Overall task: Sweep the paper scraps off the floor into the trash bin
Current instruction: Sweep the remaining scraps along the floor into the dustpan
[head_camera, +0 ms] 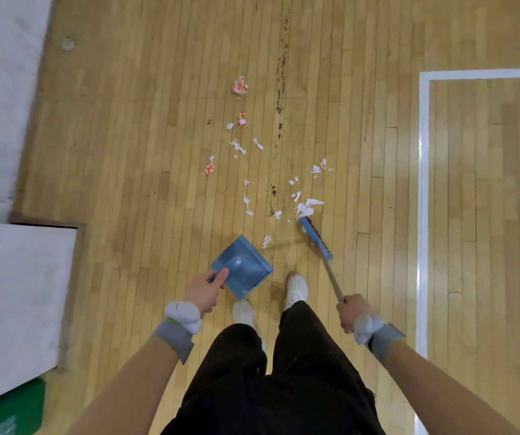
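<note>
White and red paper scraps (246, 146) lie scattered on the wooden floor ahead of me, from a crumpled red-and-white wad (240, 86) down to a small heap (307, 208). My left hand (205, 288) grips the handle of a blue dustpan (246, 266), held low above the floor in front of my feet. My right hand (354, 312) grips the long handle of a broom; its blue head (315, 238) rests on the floor just behind the small heap. No trash bin is in view.
White mats or wall panels (4, 98) fill the left side, with a green object (17, 406) at the bottom left. A white painted line (423, 189) runs along the floor on the right. My white shoes (296, 288) stand just behind the dustpan.
</note>
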`<state>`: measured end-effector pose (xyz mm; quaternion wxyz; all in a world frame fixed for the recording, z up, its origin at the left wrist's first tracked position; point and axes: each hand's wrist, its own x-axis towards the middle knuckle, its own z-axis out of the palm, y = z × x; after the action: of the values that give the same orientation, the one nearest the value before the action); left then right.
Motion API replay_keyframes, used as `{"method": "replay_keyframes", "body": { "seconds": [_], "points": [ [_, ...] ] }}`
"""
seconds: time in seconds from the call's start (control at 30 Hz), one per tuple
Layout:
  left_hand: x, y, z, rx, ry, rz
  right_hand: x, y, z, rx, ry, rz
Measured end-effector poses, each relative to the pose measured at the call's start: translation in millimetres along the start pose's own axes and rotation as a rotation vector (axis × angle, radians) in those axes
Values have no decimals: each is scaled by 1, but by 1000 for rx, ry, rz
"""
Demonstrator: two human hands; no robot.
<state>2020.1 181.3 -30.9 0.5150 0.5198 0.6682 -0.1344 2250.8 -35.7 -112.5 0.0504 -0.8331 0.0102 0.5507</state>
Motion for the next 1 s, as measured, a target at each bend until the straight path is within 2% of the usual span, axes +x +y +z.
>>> {"method": "replay_keyframes", "body": {
  "seconds": [0.17,0.3,0.5,0.7,0.9,1.0],
  "points": [
    [3,-4,-4,88,24,59,-3,10,3,196,-77,-7],
    [6,-16,-14,162,40,136,-5,23,4,198,-12,-30],
    [16,-45,-30,138,39,142,-7,22,5,298,27,16],
    [31,-77,-64,143,5,151,-19,6,37,70,72,38],
    [54,-116,-128,135,13,121,-52,-26,114,-8,99,15],
    [59,-133,-151,128,14,146,-66,-53,156,-27,114,67]
  ]
}}
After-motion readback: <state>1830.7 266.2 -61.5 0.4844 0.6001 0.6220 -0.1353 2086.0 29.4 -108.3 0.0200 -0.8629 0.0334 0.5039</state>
